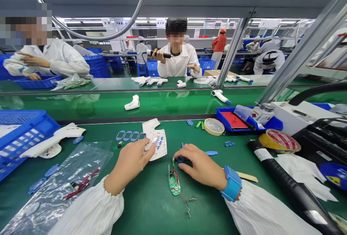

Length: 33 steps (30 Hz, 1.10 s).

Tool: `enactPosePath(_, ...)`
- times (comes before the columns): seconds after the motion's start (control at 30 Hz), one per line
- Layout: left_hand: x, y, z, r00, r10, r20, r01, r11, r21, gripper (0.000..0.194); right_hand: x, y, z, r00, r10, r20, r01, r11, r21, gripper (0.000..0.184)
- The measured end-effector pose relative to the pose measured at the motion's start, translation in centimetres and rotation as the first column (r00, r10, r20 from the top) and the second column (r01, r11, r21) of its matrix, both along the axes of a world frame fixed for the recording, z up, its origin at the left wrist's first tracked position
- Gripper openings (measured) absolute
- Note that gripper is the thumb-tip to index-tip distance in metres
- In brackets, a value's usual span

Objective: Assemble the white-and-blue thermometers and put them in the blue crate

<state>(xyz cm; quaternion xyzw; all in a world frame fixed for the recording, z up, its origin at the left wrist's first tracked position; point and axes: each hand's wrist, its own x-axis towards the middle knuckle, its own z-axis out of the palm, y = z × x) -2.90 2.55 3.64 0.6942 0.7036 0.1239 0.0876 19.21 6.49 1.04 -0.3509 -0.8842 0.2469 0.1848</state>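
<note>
My left hand (pixel 132 162) pinches the left edge of a white plastic housing shell (pixel 162 148), which has small blue buttons (pixel 159 142) in it. My right hand (pixel 199 164) has its fingers curled round a dark blue plastic part (pixel 180 158), mostly covered by them. Close to those fingertips ends a wire of the green circuit board (pixel 174 185). The board lies below and between my hands, with red wires and thin leads (pixel 187 201) trailing toward me. A flat blue strip (pixel 211 153) pokes out behind my right hand.
At left are a blue basket (pixel 40 119), white shells (pixel 58 139) and a plastic bag (pixel 78 162) with red-and-black wires on top. Blue frames (pixel 129 135) lie behind my left hand. A tape roll (pixel 279 141), blue tray (pixel 221 114) and black-handled tool (pixel 287 181) are right. Co-workers sit beyond the green belt (pixel 173 101).
</note>
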Motion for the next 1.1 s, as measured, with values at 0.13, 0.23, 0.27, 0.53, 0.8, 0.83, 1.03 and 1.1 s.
enactPosePath(0.13, -0.2, 0.0, -0.2, 1.0, 0.002, 0.016, -0.002, 1.0, 0.007, 0.033, 0.8, 0.7, 0.2, 0.995, -0.098, -0.005, 0.098, 0.994, 0.055, 0.02)
enactPosePath(0.23, -0.3, 0.0, -0.3, 1.0, -0.01, 0.028, 0.009, 1.0, 0.01, 0.034, 1.5, 1.6, 0.3, 0.985, -0.17, -0.012, 0.17, 0.984, 0.059, 0.018)
enactPosePath(0.27, -0.3, 0.0, -0.3, 0.999, -0.017, 0.032, 0.017, 1.0, 0.009, 0.034, 1.7, 1.8, 0.3, 0.983, -0.182, -0.008, 0.182, 0.981, 0.061, 0.017)
enactPosePath(0.53, -0.3, -0.4, -0.8, 0.997, -0.042, 0.067, 0.036, 0.996, 0.087, 0.031, 1.5, 2.1, -1.0, 0.985, -0.169, 0.038, 0.168, 0.985, 0.038, 0.022)
enactPosePath(0.8, 0.0, -0.6, -0.5, 0.99, 0.018, 0.137, -0.035, 0.992, 0.121, 0.03, 2.2, 3.7, -3.9, 0.982, -0.185, 0.033, 0.181, 0.98, 0.088, 0.038)
enactPosePath(0.83, 0.0, -0.6, -0.5, 0.988, 0.021, 0.155, -0.04, 0.992, 0.121, 0.03, 2.3, 3.8, -4.1, 0.982, -0.184, 0.04, 0.18, 0.979, 0.098, 0.039)
enactPosePath(1.03, -0.6, -0.6, -0.2, 0.955, 0.025, 0.295, -0.068, 0.988, 0.136, 0.031, 2.5, 4.2, -5.2, 0.983, -0.174, 0.056, 0.164, 0.976, 0.143, 0.04)
enactPosePath(1.1, -0.8, -0.6, -0.2, 0.941, 0.023, 0.338, -0.076, 0.986, 0.145, 0.031, 2.5, 4.5, -5.5, 0.986, -0.163, 0.043, 0.156, 0.978, 0.141, 0.039)
